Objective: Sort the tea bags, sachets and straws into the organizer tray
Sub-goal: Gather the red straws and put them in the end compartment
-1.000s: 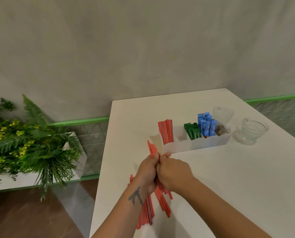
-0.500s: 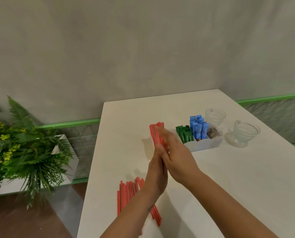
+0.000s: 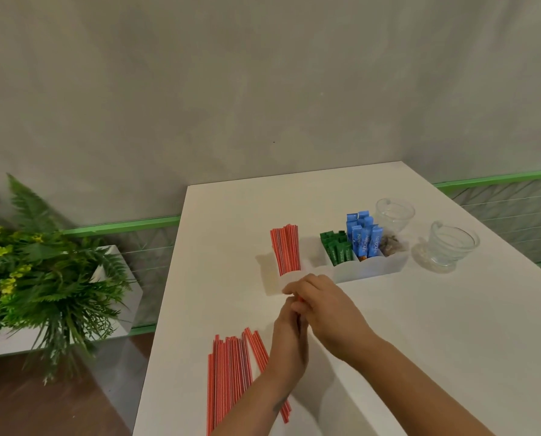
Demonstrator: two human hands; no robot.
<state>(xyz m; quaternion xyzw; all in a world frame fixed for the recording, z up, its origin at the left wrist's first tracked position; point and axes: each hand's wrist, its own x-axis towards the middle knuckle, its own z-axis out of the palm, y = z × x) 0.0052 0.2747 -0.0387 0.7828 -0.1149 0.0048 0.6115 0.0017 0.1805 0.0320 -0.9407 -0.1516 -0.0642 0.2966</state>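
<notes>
Soft dim light, wide-angle edge distortion

the table point(image 3: 420, 325) juts out from the wall, and the organizer tray point(image 3: 369, 269) sits across its middle. in the tray's leftmost compartment a bundle of straws point(image 3: 285, 248) stands upright. to the right of them comes a gap, then the short sachets point(image 3: 338, 251), then the taller sachets point(image 3: 363, 236), then the tea bags point(image 3: 391, 245) at the right end. behind that end stands a glass cup point(image 3: 395, 214), and a second glass cup point(image 3: 451, 247) sits just right of the tray. in front of the tray's left end the left hand point(image 3: 289, 338) and right hand point(image 3: 325, 306) meet, pressed together. left of the left forearm, loose straws point(image 3: 231, 372) lie on the table near its left edge. off to the left, below table level, a planter point(image 3: 36, 278) stands.
</notes>
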